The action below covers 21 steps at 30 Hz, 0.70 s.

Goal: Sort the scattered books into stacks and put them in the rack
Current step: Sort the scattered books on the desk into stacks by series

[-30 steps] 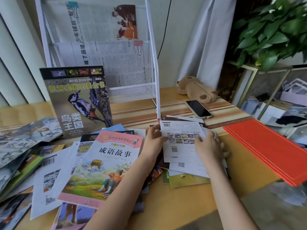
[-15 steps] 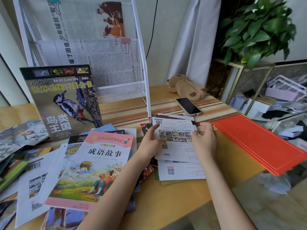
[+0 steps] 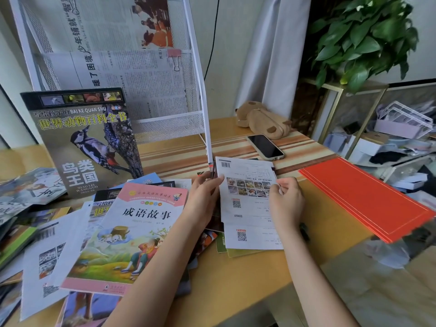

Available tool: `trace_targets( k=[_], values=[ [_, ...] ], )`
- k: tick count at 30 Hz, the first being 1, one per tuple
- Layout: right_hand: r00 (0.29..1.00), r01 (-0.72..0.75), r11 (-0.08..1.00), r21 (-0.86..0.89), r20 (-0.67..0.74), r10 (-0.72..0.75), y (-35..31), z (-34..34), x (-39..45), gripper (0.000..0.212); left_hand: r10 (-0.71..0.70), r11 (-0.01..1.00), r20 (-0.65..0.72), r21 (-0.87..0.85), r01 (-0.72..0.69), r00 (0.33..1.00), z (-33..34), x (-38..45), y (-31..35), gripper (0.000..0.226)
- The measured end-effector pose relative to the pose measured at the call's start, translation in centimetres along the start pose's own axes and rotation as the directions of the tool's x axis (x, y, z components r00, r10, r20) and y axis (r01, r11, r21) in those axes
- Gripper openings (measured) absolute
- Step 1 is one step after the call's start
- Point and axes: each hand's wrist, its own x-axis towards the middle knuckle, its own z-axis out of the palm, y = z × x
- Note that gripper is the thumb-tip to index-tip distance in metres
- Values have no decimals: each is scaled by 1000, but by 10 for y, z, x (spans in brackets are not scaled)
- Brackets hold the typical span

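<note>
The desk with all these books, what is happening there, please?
A person is tidying scattered books. Both hands, left hand and right hand, hold the sides of a white-backed book on top of a small pile near the white rack. Many other books, like the pink-covered one, lie loose on the desk.

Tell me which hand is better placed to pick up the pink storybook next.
The left hand, I think. It holds the left edge of the white-backed book, right beside the pink storybook. The right hand pinches that book's far edge, so it would have to cross over.
</note>
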Motion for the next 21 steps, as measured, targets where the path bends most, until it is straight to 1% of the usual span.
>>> trace_targets(
  k=[1, 2, 4, 5, 6, 7, 9, 11, 13, 14, 15, 17, 18, 19, 20, 21],
  values=[
    [1000, 1, 1000, 2, 12, -1, 1, 1, 0, 11, -16, 1000, 16, -5, 17, 1000, 0, -1, 1, 44],
    [1000, 9, 1000, 0, 29, -9, 1, 1, 0, 10, -21, 999, 49, 33, 19, 999, 1, -2, 0, 44],
    [997, 46, 999, -24, 67, -44, 0, 0, -1, 9, 0, 968, 133, 250, -33, 991, 4, -5, -3, 46],
    [995, 61, 998, -32, 78, -58, -2, -1, -2, 10, 7, 932, 177, 356, -70, 984, 6, -5, -6, 53],
    [995, 61, 998, -28, 87, -58, -3, -2, -2, 12, 5, 902, 208, 421, -94, 978, 7, -6, -10, 62],
    [994, 52, 999, -4, 98, -51, -3, -3, -2, 15, 0, 887, 214, 451, -99, 977, 7, -6, -13, 70],
    [988, 10, 993, 119, 154, -28, -2, -6, -1, 26, 10, 892, 173, 444, -87, 985, 7, -4, -14, 71],
    [968, -31, 961, 276, 249, -40, 0, -11, 4, 45, 37, 923, 78, 380, -65, 996, 8, -3, -10, 57],
    [930, -18, 944, 329, 353, -105, 2, -20, 9, 57, 12, 962, -17, 273, -7, 1000, 7, -5, -1, 44],
    [898, 9, 945, 326, 413, -150, 3, -25, 11, 60, -18, 976, -37, 216, 26, 999, 5, -3, 2, 39],
    [852, 40, 944, 327, 482, -203, 5, -30, 13, 63, -55, 982, -43, 176, 62, 998, 2, -3, 7, 36],
    [734, 87, 938, 335, 615, -288, 6, -36, 15, 68, -141, 978, -57, 147, 148, 988, -2, -5, 18, 32],
    [693, 126, 939, 319, 650, -314, 4, -36, 17, 68, -181, 973, -57, 137, 187, 982, -4, -5, 22, 32],
    [668, 151, 936, 319, 665, -334, 3, -35, 19, 62, -212, 966, -54, 140, 218, 976, -5, -6, 26, 33],
    [670, 159, 929, 335, 654, -351, -1, -33, 20, 50, -236, 959, -35, 150, 239, 971, -3, -8, 29, 29],
    [691, 128, 916, 381, 628, -358, -7, -31, 20, 34, -247, 956, -8, 163, 245, 969, -1, -12, 33, 22]
  ],
)
